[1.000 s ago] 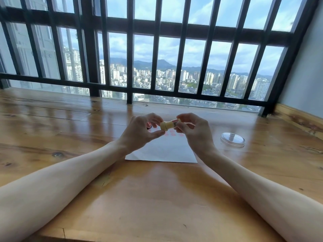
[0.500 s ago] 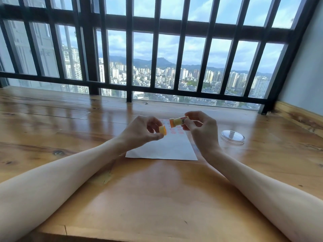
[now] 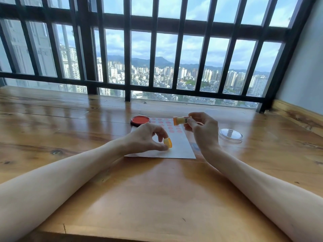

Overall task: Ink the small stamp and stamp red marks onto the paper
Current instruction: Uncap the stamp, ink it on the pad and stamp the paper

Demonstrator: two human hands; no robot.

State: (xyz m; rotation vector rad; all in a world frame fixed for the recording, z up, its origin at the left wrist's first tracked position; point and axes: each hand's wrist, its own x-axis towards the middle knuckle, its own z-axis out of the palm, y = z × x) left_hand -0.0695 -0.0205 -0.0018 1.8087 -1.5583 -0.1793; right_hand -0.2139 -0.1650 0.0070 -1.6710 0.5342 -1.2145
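The wooden worktop (image 3: 157, 198) runs up to a barred window (image 3: 127, 49) at 12 o'clock.

1. Left hand (image 3: 145, 139): rests low over the left edge of the paper (image 3: 178, 147). The grip is narrow, thumb and forefinger pinched on a small yellow-orange cap (image 3: 168, 142). The cap sits just above the sheet; contact with the paper cannot be confirmed.

2. Ink pad (image 3: 140, 120): round, red surface exposed, dark rim. It lies on the worktop at 11 o'clock from the left hand, touching or just beside the far left corner of the paper.

3. Paper: white sheet, flat on the worktop between the two hands. Its far half carries rows of round red marks (image 3: 170, 127); its near half is blank.

4. Stamp (image 3: 181, 119): small yellow cylinder with an orange end, held roughly level above the far part of the paper, orange end pointing toward 9 o'clock. The cap is off and apart from it.

5. Right hand (image 3: 204, 131): raised above the right edge of the paper. The grip is closed on the stamp's right end with thumb and fingertips.

6. Clear lid (image 3: 230, 135): round, transparent, lying flat on the worktop at 3 o'clock from the right hand, well clear of the paper.
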